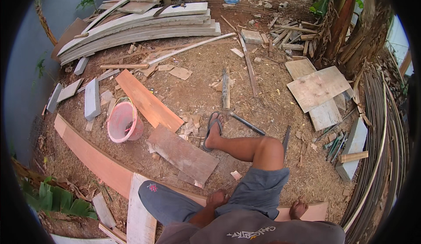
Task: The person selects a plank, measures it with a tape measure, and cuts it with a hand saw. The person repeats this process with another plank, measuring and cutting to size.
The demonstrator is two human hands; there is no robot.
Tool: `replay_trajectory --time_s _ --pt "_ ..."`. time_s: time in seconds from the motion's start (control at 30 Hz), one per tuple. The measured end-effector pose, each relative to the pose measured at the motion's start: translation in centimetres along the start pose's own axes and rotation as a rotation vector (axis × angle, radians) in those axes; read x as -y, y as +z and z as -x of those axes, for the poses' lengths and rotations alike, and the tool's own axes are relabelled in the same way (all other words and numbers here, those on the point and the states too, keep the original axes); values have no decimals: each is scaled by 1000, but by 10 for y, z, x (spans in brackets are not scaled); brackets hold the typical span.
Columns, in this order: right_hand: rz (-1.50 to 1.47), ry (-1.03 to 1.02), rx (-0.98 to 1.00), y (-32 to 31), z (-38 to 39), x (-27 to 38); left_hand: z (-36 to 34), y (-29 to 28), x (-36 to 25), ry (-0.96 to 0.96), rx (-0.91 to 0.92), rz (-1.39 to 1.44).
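I am sitting on a long plywood strip [98,158] that runs from the left to under my right side. My left hand [218,198] rests low between my thighs, its fingers curled, and what lies under them is hidden. On the right end of the strip sits my right hand [298,209], with fingers bent at its edge. A hammer [246,123] lies on the ground beside my sandalled foot, its head against a short wooden post [226,87]. A dark narrow blade-like piece [286,141] shows past my raised knee.
A pink bucket [124,122] stands left, beside an orange-brown board [149,97] and a worn board [182,154]. Planks are stacked [144,33] at the back left. Plywood sheets [318,88], a pale block [353,150] with tools beside it, and bundled rods [386,156] lie right.
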State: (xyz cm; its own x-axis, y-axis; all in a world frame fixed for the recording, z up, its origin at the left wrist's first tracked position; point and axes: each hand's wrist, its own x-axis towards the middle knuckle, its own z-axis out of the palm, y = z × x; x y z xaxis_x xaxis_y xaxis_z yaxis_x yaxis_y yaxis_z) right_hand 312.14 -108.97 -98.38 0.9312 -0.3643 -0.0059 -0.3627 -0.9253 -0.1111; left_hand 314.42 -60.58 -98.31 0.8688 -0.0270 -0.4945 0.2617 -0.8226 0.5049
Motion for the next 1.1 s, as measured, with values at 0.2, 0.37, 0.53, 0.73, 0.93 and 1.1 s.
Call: replay_trajectory --time_s 0.2,0.37,0.53,0.73,0.93,1.1 --pt "-6 44 -89 -13 7 4 -11 -5 9 81 -80 94" --pt "-94 110 -21 -32 17 3 -53 -47 48 121 -182 116" --pt "-160 108 7 -36 19 -5 -73 -151 111 111 -106 255" --pt "-206 140 30 -27 19 -14 -2 -305 168 -14 -245 10" --pt "-198 136 92 -38 20 -15 36 -349 170 -185 -340 131" --pt "-165 145 107 -47 19 -12 39 -344 171 -191 -341 181"
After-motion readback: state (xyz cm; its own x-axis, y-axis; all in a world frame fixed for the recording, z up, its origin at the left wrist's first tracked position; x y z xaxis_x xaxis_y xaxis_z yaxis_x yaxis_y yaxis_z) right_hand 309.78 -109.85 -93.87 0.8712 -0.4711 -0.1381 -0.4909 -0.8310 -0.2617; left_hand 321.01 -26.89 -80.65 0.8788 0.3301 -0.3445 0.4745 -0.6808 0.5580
